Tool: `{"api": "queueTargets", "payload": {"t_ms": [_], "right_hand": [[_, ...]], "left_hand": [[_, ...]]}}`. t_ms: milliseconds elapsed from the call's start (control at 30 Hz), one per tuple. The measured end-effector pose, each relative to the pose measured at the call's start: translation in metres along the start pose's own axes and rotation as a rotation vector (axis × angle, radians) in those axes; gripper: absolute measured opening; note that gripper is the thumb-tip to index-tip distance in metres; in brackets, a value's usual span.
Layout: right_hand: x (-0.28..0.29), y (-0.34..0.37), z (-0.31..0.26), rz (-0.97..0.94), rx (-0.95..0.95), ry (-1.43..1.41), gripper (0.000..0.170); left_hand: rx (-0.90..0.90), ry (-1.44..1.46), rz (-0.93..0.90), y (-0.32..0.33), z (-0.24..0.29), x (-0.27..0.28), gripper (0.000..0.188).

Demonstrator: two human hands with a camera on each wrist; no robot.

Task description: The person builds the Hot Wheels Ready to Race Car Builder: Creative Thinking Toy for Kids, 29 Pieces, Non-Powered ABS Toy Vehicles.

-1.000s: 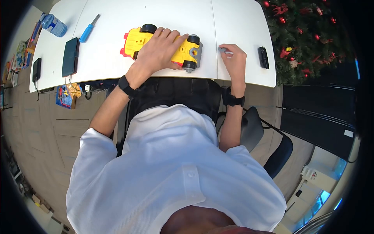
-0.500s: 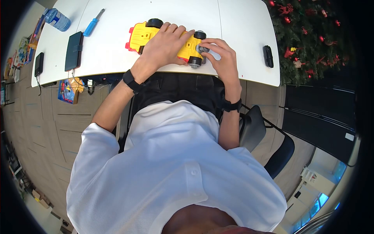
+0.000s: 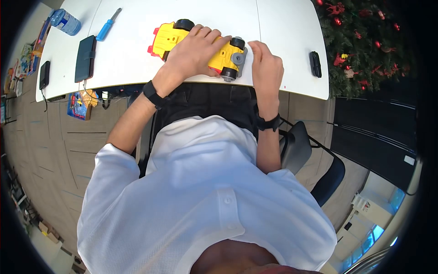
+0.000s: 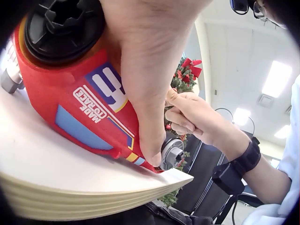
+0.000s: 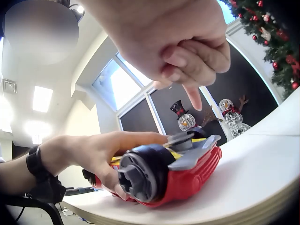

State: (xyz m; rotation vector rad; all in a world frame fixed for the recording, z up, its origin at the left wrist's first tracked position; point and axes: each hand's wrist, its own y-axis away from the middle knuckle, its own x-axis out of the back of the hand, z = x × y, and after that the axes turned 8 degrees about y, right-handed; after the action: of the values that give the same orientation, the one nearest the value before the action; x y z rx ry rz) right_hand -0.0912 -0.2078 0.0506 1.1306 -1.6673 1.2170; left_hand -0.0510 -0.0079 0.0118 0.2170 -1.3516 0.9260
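Note:
A toy car [image 3: 223,57] lies upside down on the white table, its yellow underside up and red body below. My left hand [image 3: 194,51] grips it across the middle, with the thumb along the red side [image 4: 93,112] that bears the number sticker. On the underside, between the two black wheels at the right end, sits a grey round piece [image 3: 238,58]. Just right of that end, my right hand [image 3: 268,68] is raised apart from the car. Most of its fingers are curled, one finger points downward, and nothing shows in its grasp.
On the left of the table [image 3: 132,59] lie a blue-handled screwdriver [image 3: 106,29], a dark phone case [image 3: 85,57] with a cable, a small black device [image 3: 44,74] and a water bottle [image 3: 65,22]. A black item [image 3: 315,64] lies near the right edge.
My right hand brought a small grey piece from the right to the car's underside, let go of it there and drew back right. My left hand keeps its grip on the car.

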Motion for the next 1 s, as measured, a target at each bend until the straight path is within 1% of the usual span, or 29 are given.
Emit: {"api": "queueTargets", "payload": {"t_ms": [33,100,133,167,233,267,333,467,567,633,667,733,867,1000], "right_hand": [[0.0,-0.001,0.001,0.001,0.005,-0.003,0.011],[0.004,0.002,0.009,0.026,0.056,-0.059,0.019],[0.01,0.003,0.008,-0.062,0.028,-0.219,0.014],[0.008,0.002,0.011,-0.064,0.029,-0.217,0.014],[-0.002,0.001,0.019,0.04,0.451,-0.389,0.013],[-0.005,0.001,0.021,0.039,0.45,-0.388,0.013],[-0.012,0.003,0.021,-0.072,0.591,-0.395,0.022],[-0.024,0.004,0.02,-0.018,0.589,-0.336,0.029],[-0.027,0.004,0.017,-0.003,0.524,-0.368,0.031],[-0.03,0.004,0.015,-0.033,0.362,-0.449,0.033],[-0.03,0.003,0.015,-0.031,0.359,-0.448,0.033],[-0.031,0.0,0.014,-0.003,0.438,-0.455,0.034],[-0.031,-0.001,0.014,-0.007,0.438,-0.431,0.035],[-0.032,-0.002,0.018,-0.107,0.381,-0.538,0.037]], "left_hand": [[0.003,-0.004,0.002,-0.001,-0.001,0.001,0.096],[0.038,-0.009,0.01,0.0,0.003,0.001,0.097],[0.037,-0.012,0.011,0.0,0.002,0.0,0.097],[0.039,-0.01,0.012,0.0,0.002,-0.001,0.097],[0.042,-0.054,-0.006,0.0,0.002,-0.002,0.096],[0.042,-0.052,-0.007,0.0,0.002,-0.002,0.096],[0.031,-0.045,0.002,0.0,0.001,-0.001,0.096],[0.035,-0.04,0.003,0.0,0.001,-0.002,0.097],[0.029,-0.048,0.01,0.0,0.0,-0.004,0.096],[0.045,-0.039,-0.011,-0.001,0.001,-0.001,0.095],[0.041,-0.039,-0.013,-0.002,0.002,0.001,0.095],[0.081,-0.041,-0.05,-0.003,0.004,0.004,0.095],[0.081,-0.029,-0.061,-0.004,0.004,0.005,0.096],[0.068,-0.049,-0.066,-0.003,0.004,0.004,0.098]]}}
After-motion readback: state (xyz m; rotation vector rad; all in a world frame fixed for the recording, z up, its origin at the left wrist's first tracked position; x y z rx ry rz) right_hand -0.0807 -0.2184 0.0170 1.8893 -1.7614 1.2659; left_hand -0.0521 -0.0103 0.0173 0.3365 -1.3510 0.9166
